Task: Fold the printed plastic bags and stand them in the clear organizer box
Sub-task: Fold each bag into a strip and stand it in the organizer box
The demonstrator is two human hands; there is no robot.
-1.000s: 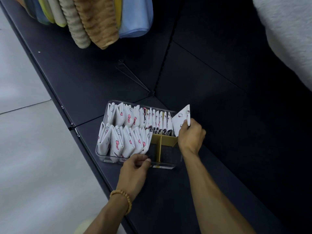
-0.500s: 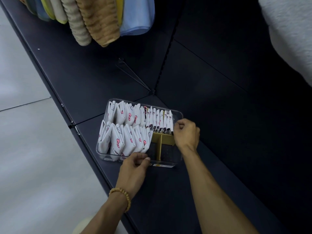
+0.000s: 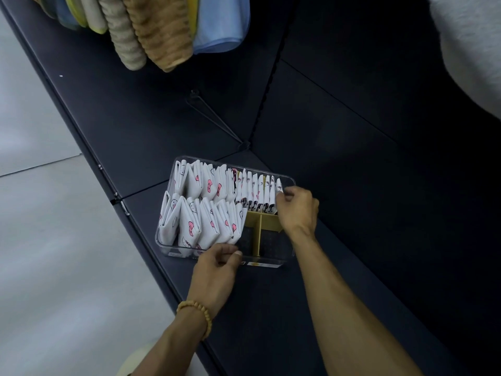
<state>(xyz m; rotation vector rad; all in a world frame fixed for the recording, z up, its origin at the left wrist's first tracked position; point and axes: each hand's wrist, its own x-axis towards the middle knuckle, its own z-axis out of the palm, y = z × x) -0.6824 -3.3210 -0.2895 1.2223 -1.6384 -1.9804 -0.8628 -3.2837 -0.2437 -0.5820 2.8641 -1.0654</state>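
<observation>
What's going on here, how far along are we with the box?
A person is filling a clear plastic organizer box on a dark shelf with folded white printed plastic bags. The right hand pinches the last bag at the far row's right end. The left hand grips the near wall. The near-right compartments beside the yellow divider are unfilled.

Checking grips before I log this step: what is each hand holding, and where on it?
Right hand pinches the top edge of the last folded bag in the back row. Left hand grips the clear organizer box at its near rim.
</observation>
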